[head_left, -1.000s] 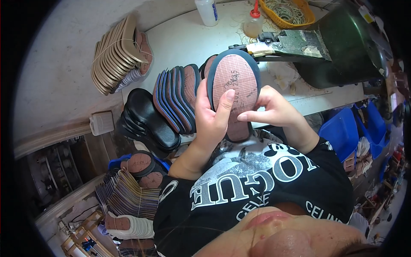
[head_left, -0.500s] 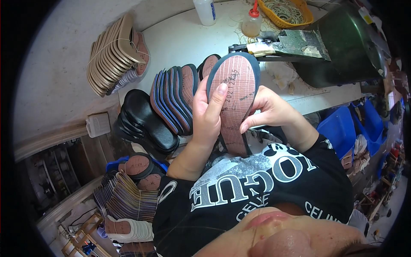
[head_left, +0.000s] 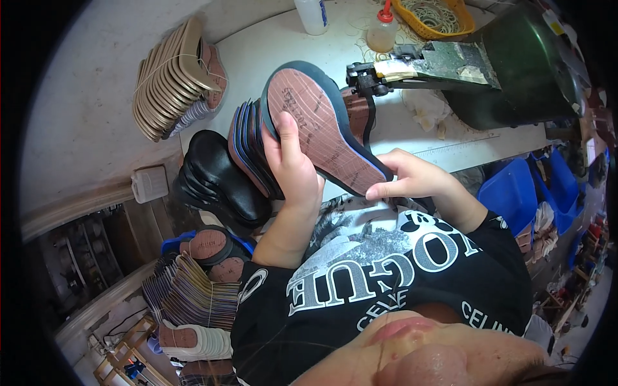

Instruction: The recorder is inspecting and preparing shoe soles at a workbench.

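A shoe insole with a brown, line-patterned underside and a dark edge is held up in front of me, slanting from upper left to lower right. My left hand is closed on the wide end's left side, its thumb lying on the brown face. With thumb and fingers, my right hand pinches the narrow end. Behind it, another insole shows in part below the machine arm. A row of similar insoles stands left of my left hand, partly hidden by it.
Black glossy insoles are piled farther left. A tied beige bundle leans by the wall. A green machine with a narrow arm occupies the table's right. At the back are a red-capped bottle and a yellow basket. Blue bins stand right.
The insole has tilted, its wide end moving left and its narrow end swinging right. My right hand has shifted from its middle to the narrow end; my left hand has moved slightly left.
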`<control>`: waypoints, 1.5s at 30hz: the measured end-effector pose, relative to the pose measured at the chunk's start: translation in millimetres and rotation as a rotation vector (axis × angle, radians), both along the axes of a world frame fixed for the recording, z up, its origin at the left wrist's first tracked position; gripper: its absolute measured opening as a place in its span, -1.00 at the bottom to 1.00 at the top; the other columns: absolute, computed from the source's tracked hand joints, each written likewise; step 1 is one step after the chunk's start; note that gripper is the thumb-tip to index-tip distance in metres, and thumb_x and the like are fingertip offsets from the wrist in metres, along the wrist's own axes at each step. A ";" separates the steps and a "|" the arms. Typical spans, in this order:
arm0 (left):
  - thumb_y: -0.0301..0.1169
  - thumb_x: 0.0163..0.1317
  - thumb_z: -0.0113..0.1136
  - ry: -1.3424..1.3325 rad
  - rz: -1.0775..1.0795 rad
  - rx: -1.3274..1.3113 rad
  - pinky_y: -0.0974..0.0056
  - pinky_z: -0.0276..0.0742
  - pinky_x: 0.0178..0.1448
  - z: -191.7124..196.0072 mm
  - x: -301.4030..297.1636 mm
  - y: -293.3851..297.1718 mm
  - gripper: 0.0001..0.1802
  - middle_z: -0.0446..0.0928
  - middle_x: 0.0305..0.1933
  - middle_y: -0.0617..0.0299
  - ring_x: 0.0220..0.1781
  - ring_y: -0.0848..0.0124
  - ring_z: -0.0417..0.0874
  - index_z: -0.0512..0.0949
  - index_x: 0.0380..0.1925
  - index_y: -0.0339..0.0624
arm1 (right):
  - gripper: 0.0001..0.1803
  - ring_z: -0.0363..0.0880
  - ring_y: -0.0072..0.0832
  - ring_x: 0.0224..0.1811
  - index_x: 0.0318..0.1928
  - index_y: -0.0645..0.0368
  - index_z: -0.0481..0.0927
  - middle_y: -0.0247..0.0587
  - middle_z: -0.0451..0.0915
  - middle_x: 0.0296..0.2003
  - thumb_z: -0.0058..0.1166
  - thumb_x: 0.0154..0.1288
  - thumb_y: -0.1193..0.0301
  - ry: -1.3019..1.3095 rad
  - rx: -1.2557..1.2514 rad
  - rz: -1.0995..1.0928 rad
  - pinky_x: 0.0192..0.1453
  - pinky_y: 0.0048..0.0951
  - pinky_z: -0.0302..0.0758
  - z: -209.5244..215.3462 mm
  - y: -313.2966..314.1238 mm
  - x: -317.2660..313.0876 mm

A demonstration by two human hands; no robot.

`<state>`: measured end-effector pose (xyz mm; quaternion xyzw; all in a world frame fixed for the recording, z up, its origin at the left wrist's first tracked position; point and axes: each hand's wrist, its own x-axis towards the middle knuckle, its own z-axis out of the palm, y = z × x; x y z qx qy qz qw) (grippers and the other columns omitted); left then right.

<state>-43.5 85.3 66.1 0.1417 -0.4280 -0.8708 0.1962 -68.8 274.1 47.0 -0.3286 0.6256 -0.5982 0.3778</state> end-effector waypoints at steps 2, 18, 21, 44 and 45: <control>-0.29 0.43 -0.03 0.009 -0.068 -0.094 0.26 0.44 0.18 -1.2 -12.0 4.5 -0.63 0.50 0.08 0.11 0.07 0.35 0.55 0.36 0.12 -0.27 | -0.69 0.49 -0.75 -0.29 -0.14 0.29 0.62 -0.43 0.62 -0.33 0.21 0.28 0.27 -0.217 -0.010 -0.051 -0.18 -0.61 0.48 -6.5 5.0 5.2; -0.38 0.36 0.01 -0.022 -0.383 -0.185 0.30 0.54 0.08 4.8 -83.8 -0.7 -0.65 0.57 0.01 0.04 -0.01 0.33 0.63 0.45 0.04 -0.40 | -0.62 0.55 -0.64 -0.16 -0.10 0.29 0.60 -0.32 0.64 -0.25 0.05 0.38 0.17 -0.464 -0.387 -0.251 -0.02 -0.55 0.46 -12.4 13.5 -1.6; -0.38 0.40 -0.10 0.010 -0.442 -0.061 0.23 0.55 0.12 28.2 -53.8 -0.8 -0.62 0.55 0.02 0.00 0.05 0.29 0.61 0.36 0.11 -0.40 | -0.49 0.54 -0.67 -0.22 -0.13 0.27 0.61 -0.35 0.63 -0.28 -0.03 0.39 0.00 -0.438 -0.502 -0.233 -0.06 -0.58 0.45 -15.3 8.1 -6.5; -0.35 0.34 0.09 0.099 -0.358 -0.113 0.40 0.50 0.01 40.5 14.9 17.4 -0.68 0.56 -0.09 0.15 -0.13 0.47 0.59 0.40 -0.01 -0.33 | -0.68 0.65 -0.58 -0.46 -0.37 0.30 0.63 -0.24 0.64 -0.46 0.19 0.29 0.23 -0.206 -0.048 0.246 -0.37 -0.58 0.61 67.3 -1.8 -31.8; -0.36 0.33 0.11 0.102 -0.274 -0.199 0.42 0.48 0.01 39.9 17.9 15.9 -0.67 0.56 -0.10 0.15 -0.13 0.48 0.58 0.40 -0.01 -0.34 | -0.66 0.64 -0.57 -0.47 -0.40 0.31 0.62 -0.25 0.63 -0.49 0.18 0.29 0.22 -0.157 -0.013 0.217 -0.38 -0.58 0.60 71.0 -1.5 -29.7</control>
